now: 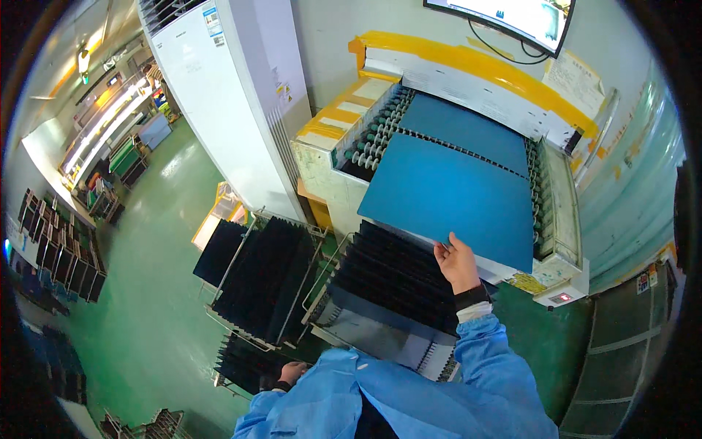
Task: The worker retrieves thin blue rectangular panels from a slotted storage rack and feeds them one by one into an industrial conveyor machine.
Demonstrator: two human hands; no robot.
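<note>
A flat blue panel lies on the roller conveyor, its near edge reaching past the rollers. My right hand is at that near edge, the fingers closed on it. Behind it, a second blue panel rests on the rollers. Below my right hand stands a slotted rack with dark panels upright in its far part. My left hand is low beside my body, next to a smaller rack of dark panels; its fingers are mostly hidden, so what it touches is unclear.
Left of the slotted rack is another wire rack full of dark panels. A tall white cabinet-like unit stands by the conveyor machine. A screen hangs above, and a clear plastic curtain is at the right.
</note>
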